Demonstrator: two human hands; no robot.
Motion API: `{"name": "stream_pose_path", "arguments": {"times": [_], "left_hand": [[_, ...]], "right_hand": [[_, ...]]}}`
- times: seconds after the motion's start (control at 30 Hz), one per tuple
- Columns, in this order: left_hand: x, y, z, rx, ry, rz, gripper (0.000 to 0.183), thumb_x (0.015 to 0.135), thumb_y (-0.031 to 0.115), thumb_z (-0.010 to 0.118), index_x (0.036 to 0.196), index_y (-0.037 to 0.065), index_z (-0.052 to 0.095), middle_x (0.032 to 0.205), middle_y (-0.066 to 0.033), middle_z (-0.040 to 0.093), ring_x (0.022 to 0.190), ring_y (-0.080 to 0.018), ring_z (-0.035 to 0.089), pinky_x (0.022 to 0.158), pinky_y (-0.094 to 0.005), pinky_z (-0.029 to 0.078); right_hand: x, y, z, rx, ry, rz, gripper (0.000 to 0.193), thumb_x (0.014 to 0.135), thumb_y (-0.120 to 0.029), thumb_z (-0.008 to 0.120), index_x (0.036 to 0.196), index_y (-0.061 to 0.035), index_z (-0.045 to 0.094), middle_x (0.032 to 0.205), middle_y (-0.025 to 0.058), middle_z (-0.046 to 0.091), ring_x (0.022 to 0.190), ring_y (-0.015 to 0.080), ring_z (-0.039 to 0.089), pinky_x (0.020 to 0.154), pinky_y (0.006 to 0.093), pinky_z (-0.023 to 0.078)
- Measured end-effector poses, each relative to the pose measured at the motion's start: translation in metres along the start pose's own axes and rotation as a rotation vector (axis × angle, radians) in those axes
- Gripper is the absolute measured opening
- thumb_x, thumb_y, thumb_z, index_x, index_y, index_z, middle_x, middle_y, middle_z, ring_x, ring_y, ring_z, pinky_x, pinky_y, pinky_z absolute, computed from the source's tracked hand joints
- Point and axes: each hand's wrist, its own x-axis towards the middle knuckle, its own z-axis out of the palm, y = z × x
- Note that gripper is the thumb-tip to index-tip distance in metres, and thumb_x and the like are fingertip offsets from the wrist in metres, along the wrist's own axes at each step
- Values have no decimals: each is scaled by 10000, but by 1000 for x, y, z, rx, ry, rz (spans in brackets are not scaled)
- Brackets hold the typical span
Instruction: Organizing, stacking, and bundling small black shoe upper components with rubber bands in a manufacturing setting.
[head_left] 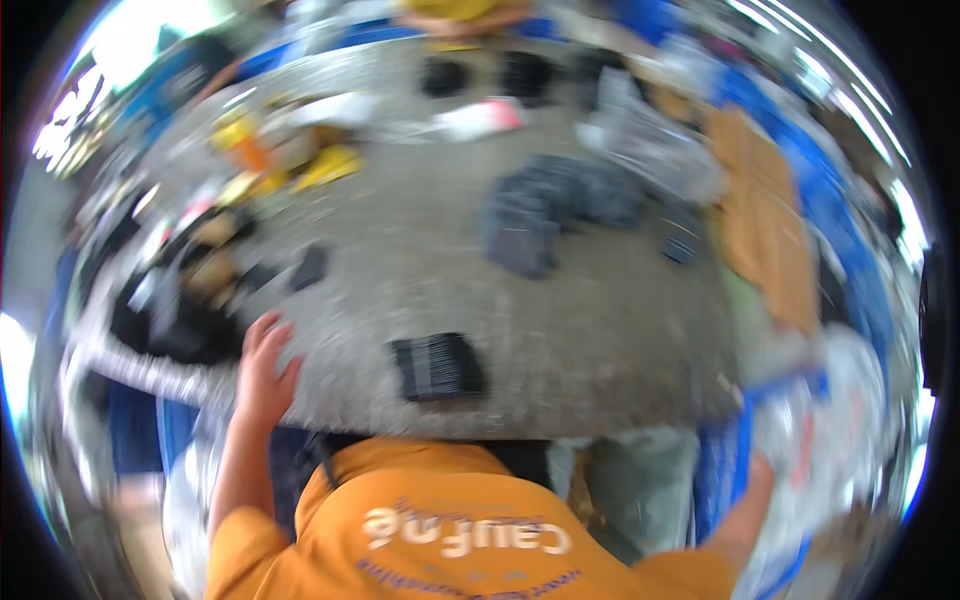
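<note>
My left hand (266, 365) is over the table's near left edge, fingers spread and holding nothing. Just left of it lies a dark heap (180, 320) with tan pieces among black ones. To its right, near the front edge, is a flat black rectangular piece (438, 366) with pale stripes; blur hides its kind. A small dark piece (309, 267) rests farther in. My right arm (745, 510) reaches down off the table's right side, toward clear plastic bags (840, 400). The right hand's fingers are hidden or smeared there, so what they touch cannot be made out.
On the grey table (390, 250) sit a dark grey bundle (555, 205), a clear plastic bag (655, 145) and yellow and orange packets (245, 145). Several black round bundles (525, 75) line the far edge, before a person in yellow (465, 12). Brown cardboard (765, 215) stands right.
</note>
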Motion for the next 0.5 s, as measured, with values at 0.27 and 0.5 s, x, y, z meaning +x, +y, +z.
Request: {"name": "stream_pose_path", "arguments": {"times": [0.27,0.5], "left_hand": [[-84,-78,-7,-32,572,-581,108,822,44,594,916,-8,605,746,-71,623,608,-140,619,587,-263,477],[-245,-254,-50,95,709,-1545,205,749,104,574,913,18,664,877,-189,652,898,-316,626,821,-376,479]], "right_hand": [[18,-171,-57,21,75,-492,499,758,-284,612,1193,-47,550,1198,216,554,1135,319,520,969,425,386],[-29,-218,-63,200,169,-665,496,764,-302,644,1164,-24,550,1173,216,566,1117,323,529,971,438,383]]}}
